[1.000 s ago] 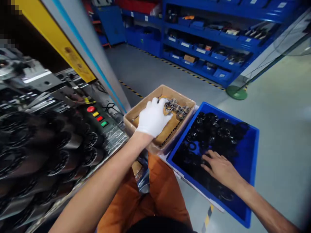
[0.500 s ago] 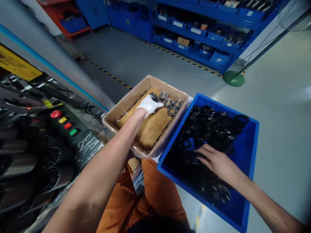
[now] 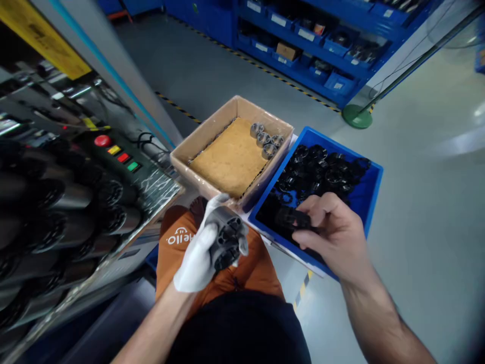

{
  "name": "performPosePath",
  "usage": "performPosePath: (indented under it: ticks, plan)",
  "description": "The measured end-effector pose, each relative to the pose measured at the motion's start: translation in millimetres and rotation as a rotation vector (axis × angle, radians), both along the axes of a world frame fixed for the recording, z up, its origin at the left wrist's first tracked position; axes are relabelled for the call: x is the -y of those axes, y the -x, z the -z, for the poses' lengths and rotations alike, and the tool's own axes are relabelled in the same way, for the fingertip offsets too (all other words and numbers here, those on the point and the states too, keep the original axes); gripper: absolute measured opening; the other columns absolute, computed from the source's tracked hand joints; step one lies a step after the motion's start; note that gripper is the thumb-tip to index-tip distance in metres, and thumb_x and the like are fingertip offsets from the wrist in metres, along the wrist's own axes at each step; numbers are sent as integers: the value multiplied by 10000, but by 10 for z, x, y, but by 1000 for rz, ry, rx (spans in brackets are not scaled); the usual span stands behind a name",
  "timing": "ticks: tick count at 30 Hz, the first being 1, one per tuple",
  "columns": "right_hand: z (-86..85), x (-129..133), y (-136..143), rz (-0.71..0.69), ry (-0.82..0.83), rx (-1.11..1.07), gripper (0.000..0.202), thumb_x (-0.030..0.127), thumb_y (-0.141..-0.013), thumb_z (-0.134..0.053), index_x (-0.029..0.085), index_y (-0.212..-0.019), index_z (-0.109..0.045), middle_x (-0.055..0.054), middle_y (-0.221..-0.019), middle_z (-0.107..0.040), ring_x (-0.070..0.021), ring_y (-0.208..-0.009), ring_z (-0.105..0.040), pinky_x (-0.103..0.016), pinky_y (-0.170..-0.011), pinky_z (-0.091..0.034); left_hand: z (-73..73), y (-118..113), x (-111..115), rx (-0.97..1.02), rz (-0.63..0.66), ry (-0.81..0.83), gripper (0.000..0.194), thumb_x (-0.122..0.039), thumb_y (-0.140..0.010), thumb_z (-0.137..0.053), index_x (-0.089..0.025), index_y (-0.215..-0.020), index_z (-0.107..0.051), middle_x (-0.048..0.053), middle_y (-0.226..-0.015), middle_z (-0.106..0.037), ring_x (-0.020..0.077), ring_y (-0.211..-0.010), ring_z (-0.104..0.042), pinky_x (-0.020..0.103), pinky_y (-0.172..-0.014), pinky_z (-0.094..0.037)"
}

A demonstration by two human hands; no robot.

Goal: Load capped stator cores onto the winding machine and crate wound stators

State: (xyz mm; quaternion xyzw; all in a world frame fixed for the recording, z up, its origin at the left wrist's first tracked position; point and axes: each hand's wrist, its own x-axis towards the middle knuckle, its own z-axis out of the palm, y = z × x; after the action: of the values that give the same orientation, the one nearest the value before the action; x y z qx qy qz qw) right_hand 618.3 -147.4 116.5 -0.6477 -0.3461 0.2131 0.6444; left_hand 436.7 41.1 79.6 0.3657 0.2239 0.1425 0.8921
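Note:
My left hand [image 3: 199, 253], in a white glove, is wrapped round a dark grey slotted metal cylinder [image 3: 224, 227] held above my lap. Its open end, with black slots round the bore, faces right. My bare right hand [image 3: 335, 232] pinches a black plastic ring-like part [image 3: 290, 218] between thumb and fingers, over the near side of a blue bin [image 3: 373, 202]. Motion blur hides the part's details. Many similar black parts [image 3: 329, 169] lie heaped in that bin. Several metal cylinders [image 3: 263, 139] stand in the far right corner of a cardboard box [image 3: 206, 182], on brown card.
Rows of metal cylinders [image 3: 76, 237] stand on a bench at left, beside a control panel [image 3: 123, 157] with coloured buttons. Blue shelving [image 3: 295, 45] with bins is at the back. A green pole base [image 3: 356, 116] stands on the floor.
My left hand has come out of the cardboard box toward my lap with a metal cylinder. My right hand has risen from the heap with a black part in its fingers. The view has shifted.

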Motion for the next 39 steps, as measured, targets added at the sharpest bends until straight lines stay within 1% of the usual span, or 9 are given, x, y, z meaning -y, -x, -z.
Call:
performPosePath:
  ticks: [3, 8, 13, 17, 22, 28, 31, 36, 39]
  plan:
    - [-189, -152, 457, -173, -54, 175, 268, 132, -951, -914, 249, -1036, -688, -7, -1007, -776, -161, -829, -761, -252, -666, -644, -10, 352, 234, -46, -169, -1, 584, -735, -1044, -713, -265, -1390, -706, 88, -1137, -824, 271, -927, -820, 344, -685, -673]
    - [-354, -273, 1008, -219, -13, 318, 533, 167, -939, -974, 314, -1404, -759, -34, -1234, -864, -240, -992, -863, -309, -674, -716, -169, 660, 290, -133, -259, -9, 714, -889, -1056, -544, -238, -1244, -770, 101, -1135, -823, 331, -1104, -820, 443, -885, -703]
    - [-366, -532, 1204, -214, 81, 644, 276, 118, -1055, -822, 267, -1288, -804, -34, -1265, -854, -206, -1146, -844, -301, -996, -718, -241, 893, 295, -37, -251, 52, 666, -868, -1023, -636, -252, -1237, -773, 82, -1117, -824, 341, -1094, -824, 453, -885, -710]
    - [-271, -677, 1318, -115, 6, 714, 310, 47, -1032, -785, 273, -1239, -832, -20, -1143, -838, -179, -984, -819, -296, -862, -712, -241, 1050, 349, 24, -203, 84, 622, -823, -1057, -639, -262, -1292, -767, 75, -1182, -811, 306, -1063, -811, 421, -903, -698]
    - [-210, -699, 1448, -130, -41, 675, 353, 7, -1014, -783, 293, -1210, -846, -15, -1150, -846, -188, -921, -820, -332, -757, -704, -231, 1146, 329, -17, -246, -49, 536, -738, -1123, -601, -274, -1318, -787, 46, -1026, -758, 233, -882, -766, 341, -774, -663]
    - [-189, -693, 1471, -62, -6, 729, 337, 32, -998, -855, 338, -1136, -889, 7, -1134, -864, -161, -817, -797, -311, -654, -653, -276, 1150, 275, -71, -228, -133, 521, -740, -1087, -672, -280, -1292, -804, 74, -1365, -776, 322, -1328, -737, 435, -1209, -607]
    - [-116, -698, 1489, -17, -19, 753, 355, 36, -973, -879, 342, -1152, -897, 14, -1122, -872, -155, -791, -796, -305, -616, -625, -261, 1148, 274, -65, -216, -148, 487, -715, -1114, -642, -297, -1308, -799, 64, -1346, -777, 316, -1354, -723, 446, -1258, -575]
    - [17, -726, 1511, 80, -80, 765, 360, 42, -974, -853, 348, -1158, -900, -8, -1056, -875, -200, -831, -826, -333, -624, -633, -227, 1157, 266, -67, -225, -166, 452, -682, -1128, -644, -290, -1301, -787, 62, -1278, -778, 293, -1274, -748, 420, -1181, -617]
    - [41, -731, 1475, 48, -85, 824, 344, 44, -956, -879, 337, -1135, -899, -2, -1070, -882, -191, -798, -812, -340, -638, -635, -224, 1154, 258, -63, -149, -82, 481, -692, -1129, -630, -270, -1324, -753, 75, -1218, -789, 279, -1090, -794, 396, -981, -678]
